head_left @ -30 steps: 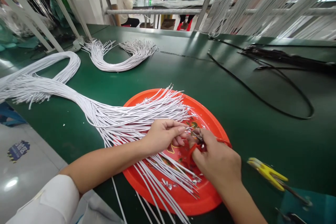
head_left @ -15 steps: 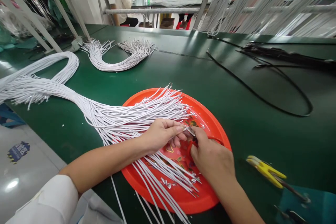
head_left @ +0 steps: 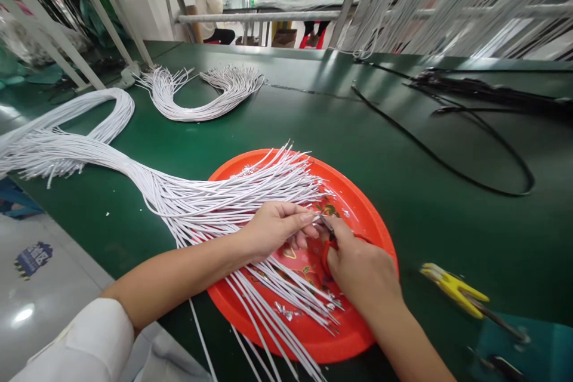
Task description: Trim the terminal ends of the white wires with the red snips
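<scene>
An orange round tray [head_left: 367,215] lies on the green table [head_left: 313,125] in front of me. A thick bundle of white wires [head_left: 197,203] runs from the left across the tray, and more white wires [head_left: 273,304] fan out at its near edge. My left hand [head_left: 275,228] pinches the tip of one white wire over the tray. My right hand [head_left: 360,268] is closed round small red-handled snips [head_left: 331,243], whose blades meet the wire tip held by my left fingers. Tiny metal offcuts [head_left: 286,312] lie scattered in the tray.
A yellow-handled tool [head_left: 456,293] lies on the table right of the tray. A looped bundle of white wires [head_left: 210,98] sits at the back left, black cables [head_left: 447,161] at the back right. White wires [head_left: 425,6] hang from a rack behind. Two people sit far behind.
My right hand with the red snips has shifted slightly left and closer to my left fingertips. The left hand and wire bundle have stayed in place.
</scene>
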`<state>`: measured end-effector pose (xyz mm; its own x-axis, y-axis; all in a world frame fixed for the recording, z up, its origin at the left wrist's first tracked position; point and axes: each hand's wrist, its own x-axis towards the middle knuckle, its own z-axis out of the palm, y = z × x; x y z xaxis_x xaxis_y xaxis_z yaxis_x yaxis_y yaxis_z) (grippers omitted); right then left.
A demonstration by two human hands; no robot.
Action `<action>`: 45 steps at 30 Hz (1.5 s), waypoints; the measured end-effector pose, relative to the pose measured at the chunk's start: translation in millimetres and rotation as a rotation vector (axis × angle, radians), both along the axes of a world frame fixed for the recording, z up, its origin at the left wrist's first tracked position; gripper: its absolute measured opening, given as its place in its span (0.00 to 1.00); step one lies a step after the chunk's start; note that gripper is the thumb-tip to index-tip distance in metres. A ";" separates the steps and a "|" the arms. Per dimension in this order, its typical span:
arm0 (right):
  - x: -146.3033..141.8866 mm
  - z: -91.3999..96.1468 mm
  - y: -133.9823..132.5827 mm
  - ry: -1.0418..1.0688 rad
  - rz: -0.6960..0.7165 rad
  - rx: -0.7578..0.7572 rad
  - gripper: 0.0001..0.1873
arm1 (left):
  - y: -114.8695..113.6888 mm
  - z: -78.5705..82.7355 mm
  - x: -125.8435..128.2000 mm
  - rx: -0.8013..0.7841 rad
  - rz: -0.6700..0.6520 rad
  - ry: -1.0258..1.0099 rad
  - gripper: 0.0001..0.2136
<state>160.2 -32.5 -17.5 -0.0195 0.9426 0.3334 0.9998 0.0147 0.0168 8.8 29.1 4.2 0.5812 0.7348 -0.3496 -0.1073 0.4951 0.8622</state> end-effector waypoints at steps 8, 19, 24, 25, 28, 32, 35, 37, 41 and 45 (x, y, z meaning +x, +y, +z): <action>11.2 -8.4 3.4 0.150 0.130 -0.027 0.17 | 0.1 3.4 -0.1 0.001 -0.030 0.019 0.17; 5.2 1.9 2.4 0.528 0.038 -0.109 0.14 | 0.7 4.0 -0.4 0.002 -0.008 0.005 0.16; 0.3 14.3 2.2 0.931 -0.065 0.031 0.10 | 0.7 1.4 -0.2 0.014 -0.005 0.012 0.14; -1.2 16.3 2.4 1.024 -0.060 0.064 0.10 | 0.5 0.9 0.0 0.024 -0.009 0.018 0.14; -7.4 20.6 2.3 1.275 -0.019 0.168 0.10 | -0.9 1.0 1.0 0.058 -0.028 0.032 0.12; -14.3 21.8 1.2 1.328 -0.014 0.238 0.11 | -3.3 3.2 2.1 0.081 -0.046 0.045 0.11; -13.7 21.7 1.8 1.301 -0.083 0.231 0.11 | -4.1 4.3 2.4 0.086 -0.051 0.081 0.12; -11.6 22.8 2.5 1.346 -0.158 0.210 0.13 | -4.0 5.6 2.8 0.082 -0.035 0.102 0.12; -9.6 26.5 2.7 1.439 -0.250 0.156 0.17 | -3.7 10.4 4.3 0.037 0.010 0.132 0.09; -13.1 24.8 1.0 1.427 -0.204 0.143 0.18 | -4.3 9.9 4.4 0.079 -0.013 0.107 0.09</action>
